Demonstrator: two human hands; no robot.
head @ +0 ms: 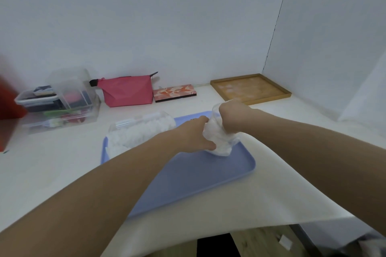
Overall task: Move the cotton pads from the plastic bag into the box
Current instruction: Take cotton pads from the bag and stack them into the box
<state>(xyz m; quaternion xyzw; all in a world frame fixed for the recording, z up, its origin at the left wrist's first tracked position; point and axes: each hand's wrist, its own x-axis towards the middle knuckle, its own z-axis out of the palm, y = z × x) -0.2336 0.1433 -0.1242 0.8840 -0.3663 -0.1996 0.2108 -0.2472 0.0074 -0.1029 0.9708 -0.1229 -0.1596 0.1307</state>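
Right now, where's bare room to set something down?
Free: near half of the blue tray, below the plastic bag both hands hold; tabletop between tray and wooden tray. Crowded: tray's far-left corner under the clear box, and the back-left bins.

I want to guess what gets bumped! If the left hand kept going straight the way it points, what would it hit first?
The left hand is already touching the plastic bag of cotton pads, so that comes first. Beyond it, probably the right hand.

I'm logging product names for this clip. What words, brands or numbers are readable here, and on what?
None can be read.
Orange patterned box: floral print only, no legible lettering.
Items in the clear organizer: any labels are too blurred.
Plastic bag held by both hands: no print visible.
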